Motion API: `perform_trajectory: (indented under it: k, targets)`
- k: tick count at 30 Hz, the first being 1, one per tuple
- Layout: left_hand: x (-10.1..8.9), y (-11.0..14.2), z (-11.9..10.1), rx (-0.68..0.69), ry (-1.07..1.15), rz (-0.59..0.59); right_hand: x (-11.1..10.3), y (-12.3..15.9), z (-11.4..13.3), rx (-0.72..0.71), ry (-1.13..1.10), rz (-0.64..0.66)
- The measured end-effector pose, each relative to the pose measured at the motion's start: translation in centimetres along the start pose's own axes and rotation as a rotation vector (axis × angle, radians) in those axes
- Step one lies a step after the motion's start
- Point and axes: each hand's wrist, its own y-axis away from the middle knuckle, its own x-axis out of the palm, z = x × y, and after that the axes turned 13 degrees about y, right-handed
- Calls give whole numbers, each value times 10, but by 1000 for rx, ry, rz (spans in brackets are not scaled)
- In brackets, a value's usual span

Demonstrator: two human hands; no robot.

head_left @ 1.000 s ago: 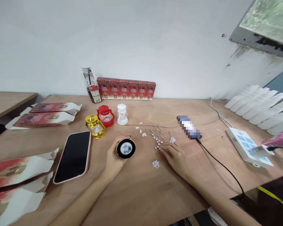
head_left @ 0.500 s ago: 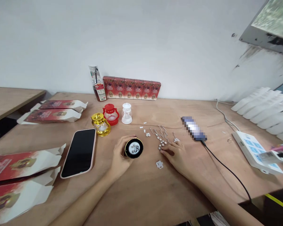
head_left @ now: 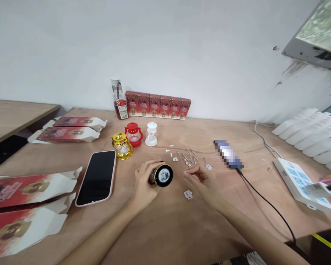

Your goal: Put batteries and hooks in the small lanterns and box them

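My left hand (head_left: 146, 180) is wrapped round a small lantern (head_left: 164, 175), tipped so its black base with a thin gold rim faces me. A pale round recess with metal parts shows in the middle of that base. To its right, my right hand (head_left: 202, 184) is raised a little off the table, thumb and forefinger pinched on a button cell (head_left: 184, 172), which is mostly covered by the fingertips. Behind that hand lie other button cells (head_left: 189, 165) and several bent metal wires (head_left: 192, 156). A flat pale plastic cover (head_left: 188, 194) rests on the table between my hands.
Gold (head_left: 122, 146), red (head_left: 133, 135) and white lanterns (head_left: 151, 134) stand further back. A phone (head_left: 96, 178) and open cartons (head_left: 33, 189) lie left. Red boxes (head_left: 158, 105) and a bottle (head_left: 120, 106) line the wall. Right are a cabled phone (head_left: 228, 154) and power strip (head_left: 298, 180).
My right hand has lifted from the pile of button cells and moved slightly toward the lantern, fingers pinched. The lantern in my left hand has shifted a little right and tilted.
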Motion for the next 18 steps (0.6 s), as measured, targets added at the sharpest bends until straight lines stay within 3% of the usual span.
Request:
perform_trajectory:
  k: [5,11,18]
  targets:
    - [0,1,0,-8,-55,24,9,-1,28,-59,-101,84]
    - [0,2,3,0,-76,26,18,-2,32,-105,-81,118]
    - [0,4,1,6,-85,23,24,-4,34,-667,392,-103]
